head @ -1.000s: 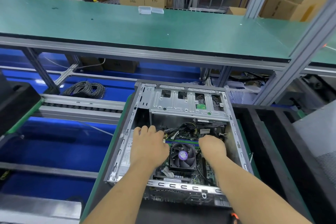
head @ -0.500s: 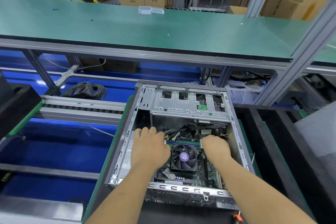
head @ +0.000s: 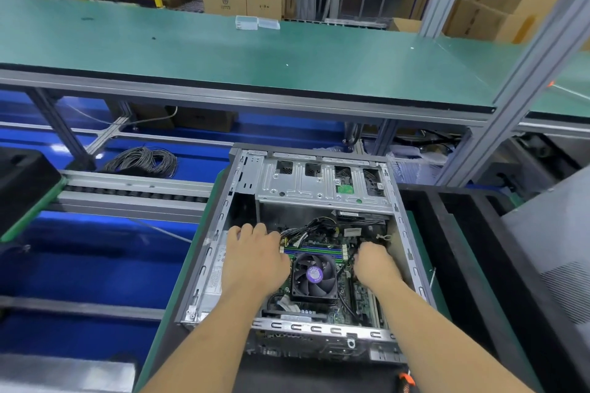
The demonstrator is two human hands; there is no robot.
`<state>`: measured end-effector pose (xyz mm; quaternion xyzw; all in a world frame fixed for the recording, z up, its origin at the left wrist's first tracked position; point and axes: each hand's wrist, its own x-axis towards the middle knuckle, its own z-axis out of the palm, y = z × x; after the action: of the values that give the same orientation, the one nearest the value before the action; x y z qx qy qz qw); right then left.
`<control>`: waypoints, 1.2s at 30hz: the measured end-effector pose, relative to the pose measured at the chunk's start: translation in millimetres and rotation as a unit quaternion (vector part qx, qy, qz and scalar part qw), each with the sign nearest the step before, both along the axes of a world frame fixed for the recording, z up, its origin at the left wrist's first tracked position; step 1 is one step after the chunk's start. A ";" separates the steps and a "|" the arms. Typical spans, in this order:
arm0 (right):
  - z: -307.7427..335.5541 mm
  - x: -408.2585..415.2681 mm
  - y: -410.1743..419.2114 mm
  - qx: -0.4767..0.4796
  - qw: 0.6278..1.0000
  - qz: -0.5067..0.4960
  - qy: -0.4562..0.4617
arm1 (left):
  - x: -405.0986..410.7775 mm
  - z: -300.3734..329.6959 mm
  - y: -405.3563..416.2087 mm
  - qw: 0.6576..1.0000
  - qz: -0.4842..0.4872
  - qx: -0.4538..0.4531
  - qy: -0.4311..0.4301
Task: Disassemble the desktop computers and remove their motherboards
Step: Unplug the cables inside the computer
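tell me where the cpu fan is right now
In the head view the cpu fan sits low in the open case, between the left hand and the right hand.

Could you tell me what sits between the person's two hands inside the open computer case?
In the head view, the black CPU cooler fan with its purple centre label lies between the left hand and right hand, on the motherboard.

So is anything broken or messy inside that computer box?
Nothing looks broken. The open computer case sits squarely on its tray. The cooling fan lies flat on the motherboard, and the wire bundle behind it is loose but tidy. Both hands reach inside it.
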<state>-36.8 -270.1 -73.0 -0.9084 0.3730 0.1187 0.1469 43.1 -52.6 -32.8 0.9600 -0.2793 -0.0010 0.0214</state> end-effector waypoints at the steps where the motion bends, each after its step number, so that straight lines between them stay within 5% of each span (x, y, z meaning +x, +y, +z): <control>1: -0.9 3.1 -0.2 0.009 1.000 -0.022 -0.013 | 0.3 -0.2 0.0 1.000 0.000 -0.002 -0.001; 12: -6.1 11.8 2.0 0.073 0.992 -0.075 -0.067 | 0.4 0.2 -0.1 1.000 0.004 0.000 -0.001; 17: 2.2 16.0 8.0 -0.052 0.991 0.086 -0.091 | 0.4 0.5 -0.6 1.000 0.005 0.000 0.001; 22: -2.0 40.7 -1.8 0.077 0.974 0.199 -0.073 | -0.2 0.5 -0.3 1.000 0.005 0.000 0.001; 25: -8.2 50.3 -10.5 0.053 0.976 0.213 -0.008 | -0.1 0.1 -0.5 1.000 0.007 0.002 0.001; 31: -26.4 45.9 -12.2 0.107 0.984 0.077 -0.121 | 1.6 -0.6 -0.2 1.000 0.010 -0.001 0.010; 33: -30.1 43.3 -17.2 0.112 0.986 -0.015 -0.125 | 1.2 -0.5 0.0 1.000 0.007 0.000 0.010; 36: -34.7 43.7 -21.8 0.114 0.988 -0.023 -0.100 | 0.7 0.0 0.3 1.000 0.008 0.000 0.010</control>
<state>6.9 -291.8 -107.7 -0.8840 0.3614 0.0657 0.2892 43.8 -52.3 -32.7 0.9621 -0.2715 -0.0106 0.0238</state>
